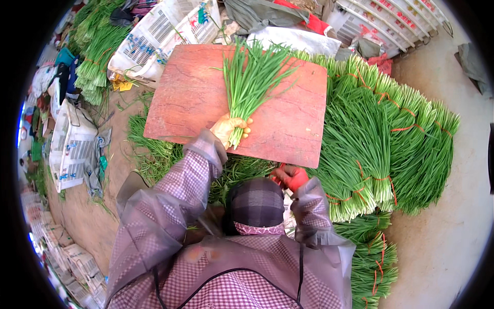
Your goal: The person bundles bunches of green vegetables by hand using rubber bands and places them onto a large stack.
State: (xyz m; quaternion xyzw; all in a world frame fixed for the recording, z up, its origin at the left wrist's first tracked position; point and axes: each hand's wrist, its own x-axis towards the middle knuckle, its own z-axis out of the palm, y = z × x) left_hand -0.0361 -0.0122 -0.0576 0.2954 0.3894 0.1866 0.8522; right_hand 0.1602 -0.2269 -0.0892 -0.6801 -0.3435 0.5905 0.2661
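Observation:
My left hand [230,130], in a pale yellow glove, grips a loose bunch of green chives [247,77] by its pale cut ends. The leaves fan out over a reddish board [185,87], pointing away from me. At the board's near edge, my right hand [293,177], in a red glove, is closed with its fingertips pinched on what looks like a thin red tie [281,166]. Part of that hand's grip is hidden. Loose chives [239,172] lie below the board, between my arms.
Tied chive bundles [360,144] are stacked at the right, bound with red ties. More chives [95,56] lie at the far left. White plastic baskets [136,49] stand behind the board, with another white basket [72,144] at the left. A striped white crate [375,23] is at the far right.

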